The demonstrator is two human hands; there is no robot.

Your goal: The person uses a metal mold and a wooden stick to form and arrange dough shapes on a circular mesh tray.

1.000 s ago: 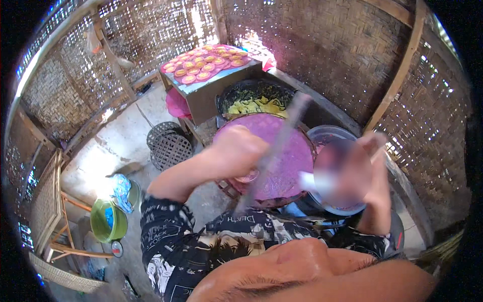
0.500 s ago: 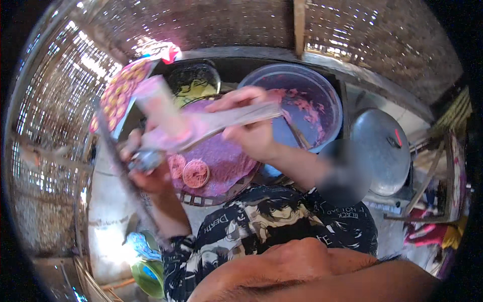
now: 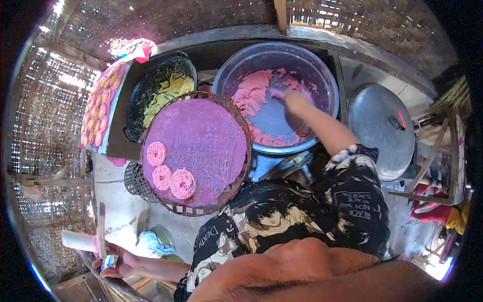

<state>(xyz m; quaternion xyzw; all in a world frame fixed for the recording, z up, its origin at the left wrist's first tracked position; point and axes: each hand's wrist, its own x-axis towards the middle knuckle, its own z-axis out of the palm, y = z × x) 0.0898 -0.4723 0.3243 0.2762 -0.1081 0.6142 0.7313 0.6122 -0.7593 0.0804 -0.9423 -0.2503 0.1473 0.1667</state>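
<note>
At the lower left, my left hand (image 3: 121,262) is closed around a hand press (image 3: 100,234) with a flat wooden bar, a pale pink-white cylinder and a silvery end. My right hand (image 3: 298,103) reaches into a large blue-grey basin (image 3: 329,75), just above the pink dough (image 3: 251,90); its fingers are blurred by motion. Between the hands, a round woven tray (image 3: 247,166) carries a purple sheet (image 3: 201,128). On that sheet sit two pink lacy dough rings (image 3: 156,153) and a third pink lacy piece inside a pale round mould (image 3: 182,184).
A dark pan (image 3: 136,108) of yellow-green dough stands behind the tray. To the right is a large lidded metal pot (image 3: 380,131). A perforated dark basket (image 3: 135,178) sits under the tray's left side, and a patterned pink sheet (image 3: 100,105) lies at the far left.
My right hand has left the press and moved into the basin. My left hand has carried the press down and left, away from the tray. The view has shifted, uncovering the tray and its rings.
</note>
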